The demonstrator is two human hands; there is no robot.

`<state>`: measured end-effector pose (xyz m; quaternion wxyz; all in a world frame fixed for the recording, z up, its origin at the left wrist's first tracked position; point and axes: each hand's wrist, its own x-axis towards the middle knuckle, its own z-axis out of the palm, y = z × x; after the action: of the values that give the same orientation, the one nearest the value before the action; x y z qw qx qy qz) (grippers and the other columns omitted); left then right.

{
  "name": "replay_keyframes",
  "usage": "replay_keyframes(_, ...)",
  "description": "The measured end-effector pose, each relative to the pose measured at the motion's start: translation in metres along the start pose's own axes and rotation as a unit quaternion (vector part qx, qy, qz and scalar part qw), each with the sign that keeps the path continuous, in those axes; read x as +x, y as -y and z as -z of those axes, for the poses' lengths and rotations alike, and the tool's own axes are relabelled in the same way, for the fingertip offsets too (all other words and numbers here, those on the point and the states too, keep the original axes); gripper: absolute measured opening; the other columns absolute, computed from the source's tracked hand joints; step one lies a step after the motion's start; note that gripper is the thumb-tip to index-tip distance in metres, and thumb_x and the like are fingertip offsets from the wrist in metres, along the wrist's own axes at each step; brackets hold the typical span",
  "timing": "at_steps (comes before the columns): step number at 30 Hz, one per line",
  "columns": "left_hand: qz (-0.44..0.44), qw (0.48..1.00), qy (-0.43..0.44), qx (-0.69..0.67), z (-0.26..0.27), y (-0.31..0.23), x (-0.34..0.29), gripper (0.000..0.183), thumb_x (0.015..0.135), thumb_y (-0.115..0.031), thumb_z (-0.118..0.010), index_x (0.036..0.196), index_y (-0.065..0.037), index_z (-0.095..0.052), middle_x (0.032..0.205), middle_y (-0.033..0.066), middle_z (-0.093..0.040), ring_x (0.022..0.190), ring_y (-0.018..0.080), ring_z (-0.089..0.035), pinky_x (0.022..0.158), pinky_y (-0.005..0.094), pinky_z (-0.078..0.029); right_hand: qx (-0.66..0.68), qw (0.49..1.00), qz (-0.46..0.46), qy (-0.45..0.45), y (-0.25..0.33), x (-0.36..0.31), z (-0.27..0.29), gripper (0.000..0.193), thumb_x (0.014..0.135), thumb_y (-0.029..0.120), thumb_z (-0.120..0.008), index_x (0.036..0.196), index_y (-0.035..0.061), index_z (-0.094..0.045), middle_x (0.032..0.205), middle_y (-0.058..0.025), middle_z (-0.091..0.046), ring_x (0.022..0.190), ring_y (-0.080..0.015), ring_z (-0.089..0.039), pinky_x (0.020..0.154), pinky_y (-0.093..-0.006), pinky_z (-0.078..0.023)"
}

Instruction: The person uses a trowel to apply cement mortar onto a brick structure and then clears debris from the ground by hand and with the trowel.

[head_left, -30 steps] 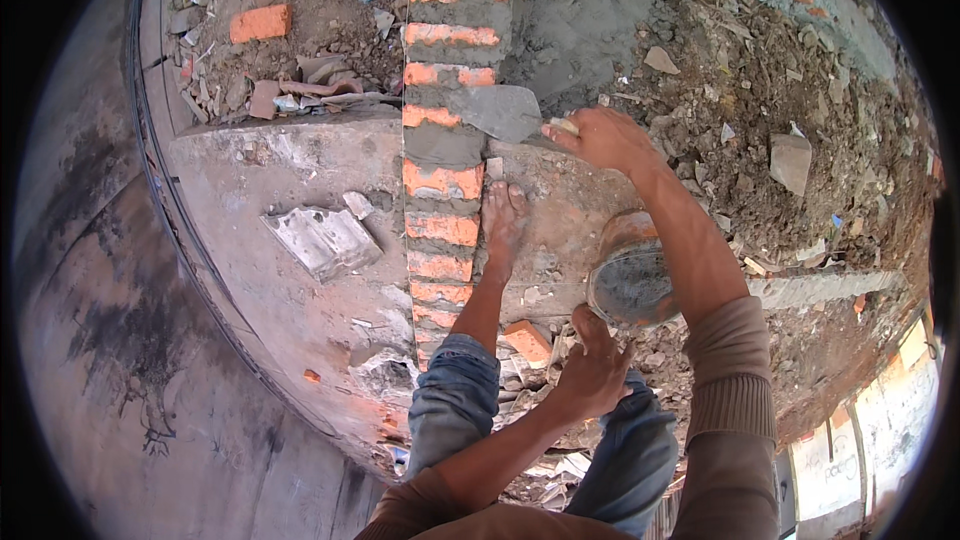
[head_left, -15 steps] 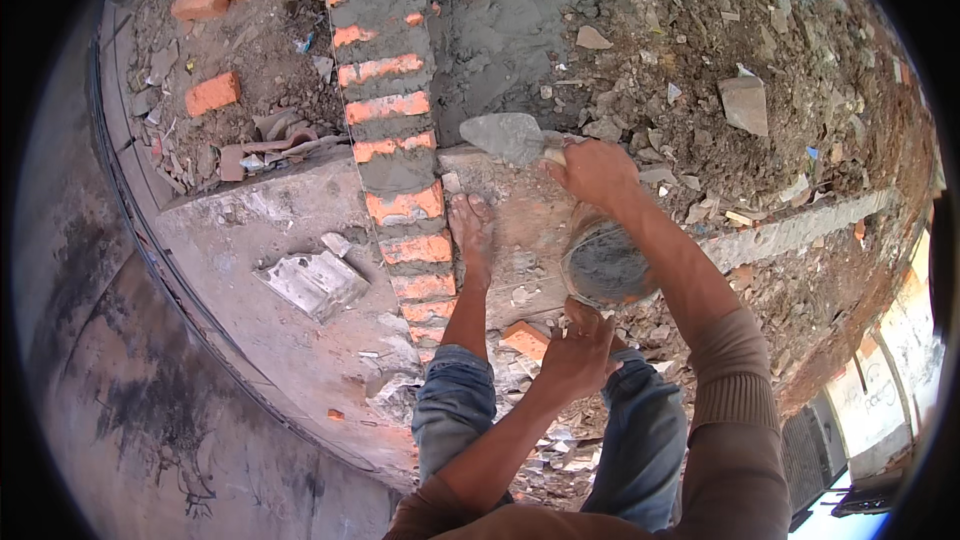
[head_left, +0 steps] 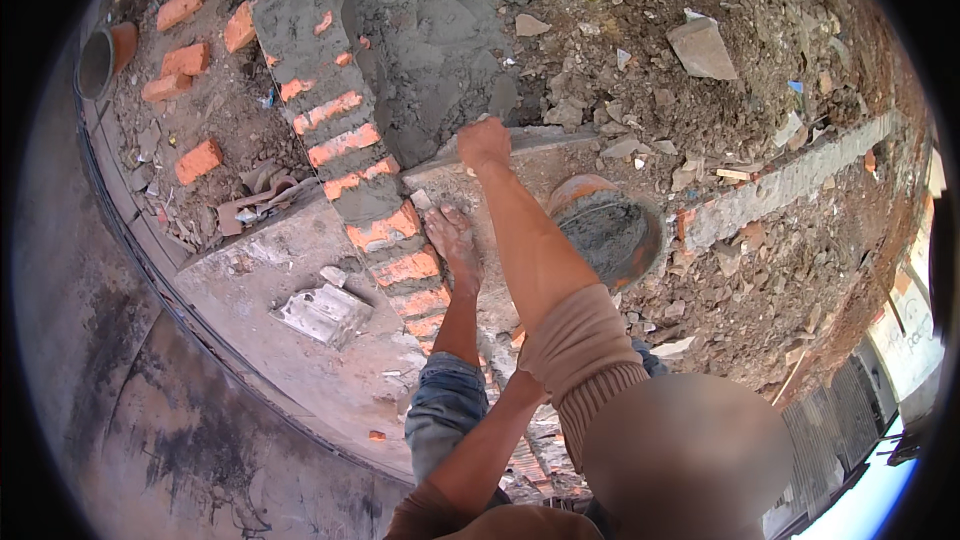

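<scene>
- Where the wet grey mortar meets a concrete ledge, the right hand is at its near edge, fingers curled in; what they grasp, I cannot tell.
- The left hand is hidden behind the right sleeve, so its grip cannot be told.
- The brick row runs left of the mortar, a bare foot beside it.
- A mortar-filled bucket stands right of the forearm.

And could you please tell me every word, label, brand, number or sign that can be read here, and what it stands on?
Dark marks on the pale wall at far right: too small and blurred to quote.
Mortared bricks: no lettering seen.
No other text shows.
</scene>
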<state>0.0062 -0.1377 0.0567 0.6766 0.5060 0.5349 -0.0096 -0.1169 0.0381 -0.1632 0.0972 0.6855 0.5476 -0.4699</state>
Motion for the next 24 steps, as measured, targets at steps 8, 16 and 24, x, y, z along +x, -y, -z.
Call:
replay_keyframes(8,0.071,0.978,-0.167,-0.099,-0.023,0.025,0.011,0.053,0.088,-0.029,-0.070,0.130,0.000,-0.053,0.120,0.0200,-0.064,0.110,0.0347,-0.063,0.090,0.0413,-0.052,-0.120,0.989,0.088,-0.024,-0.027,-0.066,0.181,0.037,0.091,0.028,-0.059,0.093,-0.0080,-0.066,0.093,-0.0308,-0.068,0.091,-0.0463,-0.066,0.081,-0.0510,-0.053)
replay_keyframes(16,0.153,0.958,-0.237,-0.047,-0.019,0.031,-0.015,0.032,0.091,-0.037,-0.067,0.088,-0.005,-0.068,0.075,0.0134,-0.069,0.071,0.0353,-0.068,0.067,0.0437,-0.053,-0.297,0.915,0.074,-0.264,-0.141,0.006,0.434,0.037,0.087,0.029,-0.062,0.089,-0.0075,-0.066,0.089,-0.0288,-0.068,0.087,-0.0455,-0.066,0.079,-0.0499,-0.054)
replay_keyframes(24,0.210,0.960,-0.179,-0.045,-0.031,0.012,-0.058,0.035,0.092,-0.036,-0.066,0.104,-0.004,-0.066,0.090,0.0190,-0.071,0.087,0.0350,-0.070,0.076,0.0455,-0.055,-0.363,0.896,0.249,0.064,-0.083,-0.036,0.435,0.034,0.084,0.030,-0.065,0.093,-0.0027,-0.067,0.093,-0.0264,-0.068,0.088,-0.0425,-0.066,0.081,-0.0497,-0.054)
